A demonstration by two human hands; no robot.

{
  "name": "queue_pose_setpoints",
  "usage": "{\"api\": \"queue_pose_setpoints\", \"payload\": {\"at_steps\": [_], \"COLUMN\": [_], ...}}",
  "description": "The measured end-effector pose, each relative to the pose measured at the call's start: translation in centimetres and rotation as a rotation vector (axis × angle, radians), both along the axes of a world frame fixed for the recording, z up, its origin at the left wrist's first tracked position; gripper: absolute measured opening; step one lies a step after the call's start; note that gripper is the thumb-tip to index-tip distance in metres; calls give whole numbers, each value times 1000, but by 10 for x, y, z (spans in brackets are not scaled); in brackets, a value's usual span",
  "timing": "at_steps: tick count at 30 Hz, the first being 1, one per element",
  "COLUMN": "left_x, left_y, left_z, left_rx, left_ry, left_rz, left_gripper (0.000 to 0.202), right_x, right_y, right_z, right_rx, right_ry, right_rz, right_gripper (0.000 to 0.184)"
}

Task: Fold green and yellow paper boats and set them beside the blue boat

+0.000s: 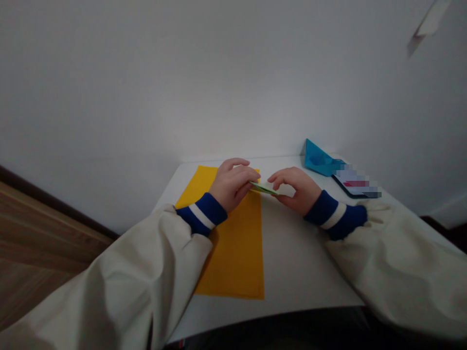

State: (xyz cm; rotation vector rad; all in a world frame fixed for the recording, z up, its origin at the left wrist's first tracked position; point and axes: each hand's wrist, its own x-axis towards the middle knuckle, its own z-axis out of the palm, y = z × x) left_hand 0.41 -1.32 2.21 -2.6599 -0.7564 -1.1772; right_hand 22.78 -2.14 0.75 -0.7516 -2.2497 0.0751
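A small folded green paper [265, 188] is held flat between both hands, just above the white table [302, 257]. My left hand [233, 183] pinches its left end, fingers curled over it. My right hand [295, 188] pinches its right end, fingers bent down onto it. A yellow sheet of paper [237, 248] lies flat on the table under my left wrist. Both arms wear cream sleeves with blue and white cuffs.
A blue folded paper boat [320, 159] stands at the table's far right by the white wall. A phone [355, 184] lies next to it. Wooden floor [40, 238] shows to the left of the table.
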Motion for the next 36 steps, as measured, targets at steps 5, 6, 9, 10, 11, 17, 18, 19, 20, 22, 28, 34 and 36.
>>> {"api": "queue_pose_setpoints", "payload": {"at_steps": [5,6,9,10,11,17,18,19,20,22,28,34,36], "left_x": [-2,-3,-4,-4,-5,-6,-5,-5,-4,-3,0,-1,-1], "left_y": [7,9,14,16,18,22,22,21,20,17,9,10,9], "left_z": [-8,-10,-17,-19,-21,-31,-31,-31,-31,-29,-20,-25,-26], "left_rx": [50,33,-100,-150,-189,-336,-370,-407,-442,-497,-504,-458,-441], "left_ry": [71,105,248,289,313,268,268,271,280,337,696,811,815], "left_rz": [25,33,-10,-34,-45,-90,-91,-80,-61,-24,-5,9,37], "left_gripper": [14,15,23,27,29,29,29,30,32,35,67,99,98], "right_x": [2,1,-1,-2,-2,4,5,6,6,5,-2,0,0], "right_y": [-2,-3,-7,-8,-9,-11,-11,-10,-10,-9,-7,-4,-3], "right_z": [2,3,3,3,2,-2,-3,-3,-4,-6,-9,-8,-7], "right_rx": [50,40,-1,-23,-48,-146,-140,-129,-115,-81,-31,-45,-34], "right_ry": [-125,-158,-271,-303,-328,-434,-457,-477,-494,-509,-507,-564,-625], "right_rz": [103,124,194,214,229,217,207,197,186,180,256,131,89], "right_gripper": [18,18,22,27,33,61,62,63,62,57,37,45,42]}}
